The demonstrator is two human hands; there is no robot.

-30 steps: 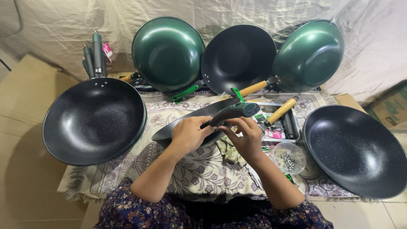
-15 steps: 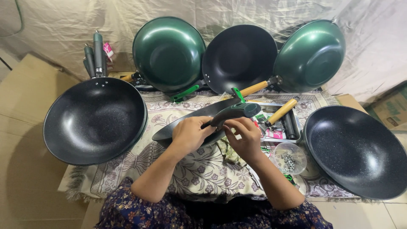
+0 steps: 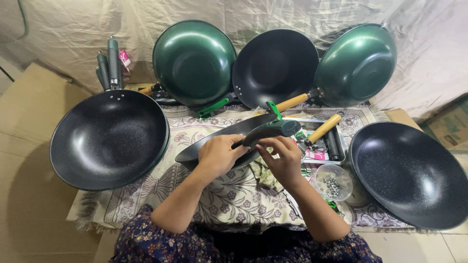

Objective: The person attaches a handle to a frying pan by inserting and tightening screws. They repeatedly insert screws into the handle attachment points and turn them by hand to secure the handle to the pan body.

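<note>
A dark pan [image 3: 214, 141] lies tilted on its side on the patterned cloth [image 3: 185, 195] in front of me. A dark green handle [image 3: 270, 130] sticks out from it toward the upper right. My left hand [image 3: 219, 155] grips the pan's rim where the handle joins. My right hand [image 3: 282, 157] is closed around the lower end of the handle, fingers pinching at the joint. What sits between the fingertips is hidden.
A large black wok [image 3: 109, 139] lies at the left, another [image 3: 412, 175] at the right. Two green woks [image 3: 195, 61] [image 3: 358, 63] and a black one [image 3: 275, 65] lean on the back sheet. A clear bowl of screws [image 3: 332, 182], wooden handles [image 3: 324, 129] and a tray [image 3: 336, 146] are at the right.
</note>
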